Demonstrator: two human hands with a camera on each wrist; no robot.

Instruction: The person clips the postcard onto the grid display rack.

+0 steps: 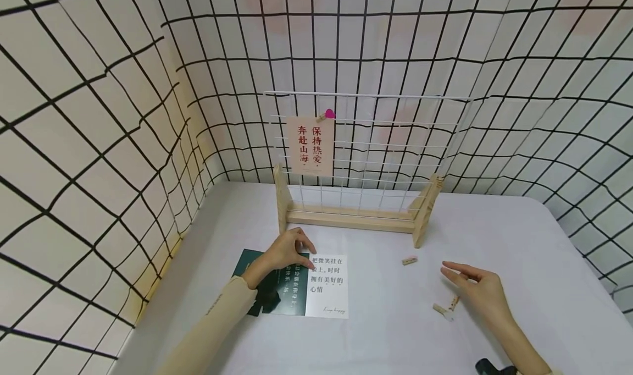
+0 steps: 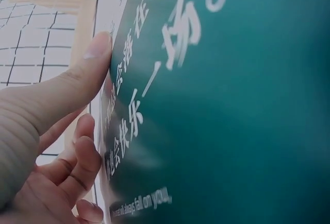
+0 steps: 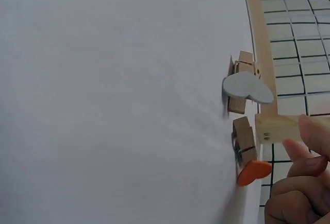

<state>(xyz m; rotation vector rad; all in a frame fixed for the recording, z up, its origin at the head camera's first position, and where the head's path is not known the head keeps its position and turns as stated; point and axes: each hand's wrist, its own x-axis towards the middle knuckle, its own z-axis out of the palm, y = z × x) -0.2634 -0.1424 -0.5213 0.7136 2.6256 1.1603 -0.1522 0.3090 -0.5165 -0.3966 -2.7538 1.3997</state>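
I count one rack point(image 1: 348, 219), four clothespins point(image 1: 409, 260) (three on the table point(image 1: 381, 336)), one pink card point(image 1: 309, 169), one white card point(image 1: 327, 302), at least one green card point(image 1: 299, 292), my two hands point(image 1: 483, 291).

head camera up high, looking forward and down over the table point(image 1: 381, 325), left wrist camera close to the green card point(image 2: 232, 116), right wrist camera sideways near the clips point(image 3: 246, 148), card and clips in head view too

Left grip point(image 1: 283, 251) over cards point(image 1: 327, 298), right grip point(image 1: 482, 292) near clothespins point(image 1: 439, 309)
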